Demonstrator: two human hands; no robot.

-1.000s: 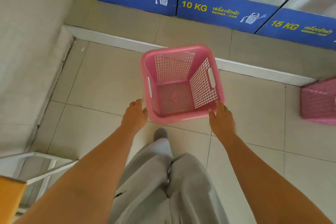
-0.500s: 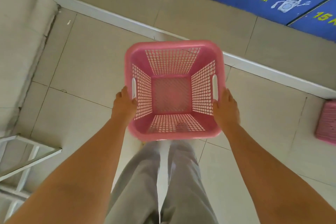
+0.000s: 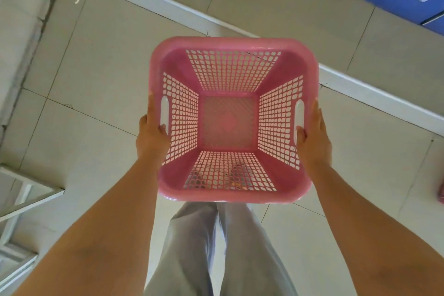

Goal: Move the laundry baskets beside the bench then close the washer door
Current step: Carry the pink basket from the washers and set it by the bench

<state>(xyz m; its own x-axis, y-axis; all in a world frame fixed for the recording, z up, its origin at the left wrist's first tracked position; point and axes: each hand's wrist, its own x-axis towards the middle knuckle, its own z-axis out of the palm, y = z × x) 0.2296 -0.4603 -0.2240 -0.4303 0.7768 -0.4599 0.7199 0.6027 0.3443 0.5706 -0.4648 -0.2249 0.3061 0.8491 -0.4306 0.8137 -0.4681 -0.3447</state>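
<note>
Change: basket (image 3: 228,120) now sits higher and closer to the body than half a second ago, level, mouth up.
Basket: empty, off the floor, held between both palms over the legs (image 3: 216,247).
Left hand (image 3: 152,137): fingers wrapped at the left handle slot.
Right hand (image 3: 313,139): fingers curled at the right slot.
Advice: keep both grips even, carry toward the white frame (image 3: 26,199) beyond the left knuckles, likely the bench.
Remaining: second basket (image 3: 441,191) past the right hand.
</note>
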